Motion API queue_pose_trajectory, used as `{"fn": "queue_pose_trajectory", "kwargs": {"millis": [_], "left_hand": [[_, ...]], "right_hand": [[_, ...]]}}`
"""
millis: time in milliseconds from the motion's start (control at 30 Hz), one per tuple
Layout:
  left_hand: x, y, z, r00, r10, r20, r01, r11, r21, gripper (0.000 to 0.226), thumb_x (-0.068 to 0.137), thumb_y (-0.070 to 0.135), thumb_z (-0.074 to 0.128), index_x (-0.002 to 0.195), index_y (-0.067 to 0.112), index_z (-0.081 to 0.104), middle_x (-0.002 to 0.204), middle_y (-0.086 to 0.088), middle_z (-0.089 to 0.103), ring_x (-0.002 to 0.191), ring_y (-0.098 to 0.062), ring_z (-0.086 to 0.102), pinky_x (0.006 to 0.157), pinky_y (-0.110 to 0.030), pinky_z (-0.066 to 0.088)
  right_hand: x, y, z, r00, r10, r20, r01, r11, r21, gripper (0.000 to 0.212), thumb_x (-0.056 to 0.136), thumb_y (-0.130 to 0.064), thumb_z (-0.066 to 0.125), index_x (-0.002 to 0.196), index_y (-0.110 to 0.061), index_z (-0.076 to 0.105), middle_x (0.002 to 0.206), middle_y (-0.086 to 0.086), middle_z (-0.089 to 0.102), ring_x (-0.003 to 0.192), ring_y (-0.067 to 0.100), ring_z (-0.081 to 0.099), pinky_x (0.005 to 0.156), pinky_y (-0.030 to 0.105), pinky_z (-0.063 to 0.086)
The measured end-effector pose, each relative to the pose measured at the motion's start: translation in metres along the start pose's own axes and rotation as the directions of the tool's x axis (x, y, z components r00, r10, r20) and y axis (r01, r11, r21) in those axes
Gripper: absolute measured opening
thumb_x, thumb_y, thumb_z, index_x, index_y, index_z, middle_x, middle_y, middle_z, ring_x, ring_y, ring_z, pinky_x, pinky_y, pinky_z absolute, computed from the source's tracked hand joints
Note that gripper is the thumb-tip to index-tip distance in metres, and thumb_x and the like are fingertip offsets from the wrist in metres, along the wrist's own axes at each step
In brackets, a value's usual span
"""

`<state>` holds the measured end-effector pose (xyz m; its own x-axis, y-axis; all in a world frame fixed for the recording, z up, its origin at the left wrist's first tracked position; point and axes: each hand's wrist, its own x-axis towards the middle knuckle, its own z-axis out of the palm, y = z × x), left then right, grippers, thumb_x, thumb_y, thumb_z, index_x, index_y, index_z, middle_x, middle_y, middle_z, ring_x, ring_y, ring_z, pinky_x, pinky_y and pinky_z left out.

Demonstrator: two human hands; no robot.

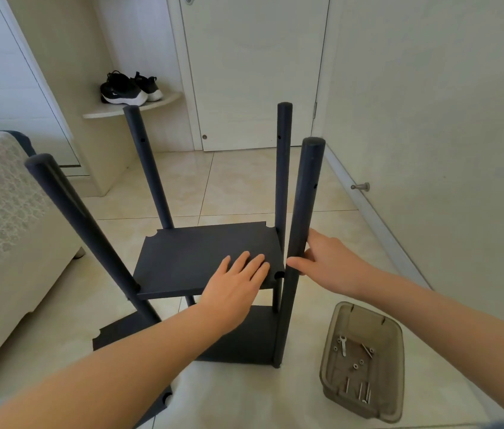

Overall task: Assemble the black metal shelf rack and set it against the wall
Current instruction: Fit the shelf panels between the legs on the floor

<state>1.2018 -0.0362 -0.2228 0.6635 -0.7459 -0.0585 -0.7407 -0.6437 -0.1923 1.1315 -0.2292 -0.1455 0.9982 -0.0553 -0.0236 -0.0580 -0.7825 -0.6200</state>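
The black metal rack stands on the tiled floor with four upright round posts. Its middle shelf panel (pixel 201 255) sits between the posts above a lower panel (pixel 238 342). My left hand (pixel 235 283) lies flat with straight fingers on the near right part of the middle shelf. My right hand (pixel 325 261) grips the near right post (pixel 303 212) at shelf height, thumb in front of the post and fingers behind it. The near left post (pixel 80 224) leans outward to the left. The notch at the shelf's near right corner sits close to the gripped post.
A smoky plastic tray (pixel 365 394) with a small wrench, nuts and bolts lies on the floor at the right. A bed (pixel 3 230) is on the left, a white wall (pixel 445 150) with a door stop on the right, a door (pixel 253 72) behind, and shoes (pixel 126 88) on a corner shelf.
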Motion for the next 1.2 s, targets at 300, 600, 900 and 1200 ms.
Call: {"fn": "queue_pose_trajectory", "kwargs": {"millis": [300,600,900,1200], "left_hand": [[0.038,0.010,0.004,0.996,-0.083,0.030,0.085,0.996,-0.041,0.111,0.094,0.016,0.067,0.154,0.021,-0.026,0.166,-0.010,-0.021,0.151,-0.044,-0.018,0.116,-0.069,0.001],[0.030,0.013,0.009,1.000,-0.002,0.013,0.002,1.000,0.028,0.116,0.094,0.014,0.068,0.147,0.018,-0.035,0.165,-0.007,-0.026,0.150,-0.045,-0.020,0.114,-0.072,0.001],[0.022,0.015,0.001,0.999,0.039,-0.019,-0.038,0.998,0.046,0.109,0.094,0.007,0.065,0.154,0.015,-0.026,0.165,-0.007,-0.025,0.149,-0.043,-0.023,0.114,-0.070,-0.001],[0.021,0.025,0.004,0.997,0.077,-0.012,-0.077,0.996,0.036,0.115,0.090,0.007,0.071,0.155,0.016,-0.024,0.165,-0.005,-0.024,0.150,-0.041,-0.022,0.115,-0.070,0.000]], "right_hand": [[0.001,0.003,-0.009,0.999,-0.001,0.035,0.000,1.000,0.020,0.050,0.097,-0.035,0.058,0.142,-0.030,0.037,0.090,-0.019,0.058,0.081,0.003,0.063,0.064,0.008,0.043],[0.002,0.002,-0.010,0.997,0.032,0.065,-0.037,0.996,0.079,0.050,0.092,-0.031,0.066,0.137,-0.029,0.045,0.095,-0.013,0.062,0.083,0.008,0.070,0.066,0.018,0.058],[-0.009,-0.002,-0.026,0.994,0.108,0.010,-0.106,0.990,-0.093,0.037,0.083,-0.036,0.076,0.114,-0.024,0.059,0.085,-0.017,0.061,0.068,-0.001,0.064,0.048,0.007,0.042],[-0.016,-0.001,-0.040,0.986,0.114,0.126,-0.101,0.990,-0.099,0.041,0.079,-0.031,0.080,0.115,-0.020,0.063,0.090,-0.008,0.073,0.080,0.004,0.071,0.059,0.010,0.049]]}}
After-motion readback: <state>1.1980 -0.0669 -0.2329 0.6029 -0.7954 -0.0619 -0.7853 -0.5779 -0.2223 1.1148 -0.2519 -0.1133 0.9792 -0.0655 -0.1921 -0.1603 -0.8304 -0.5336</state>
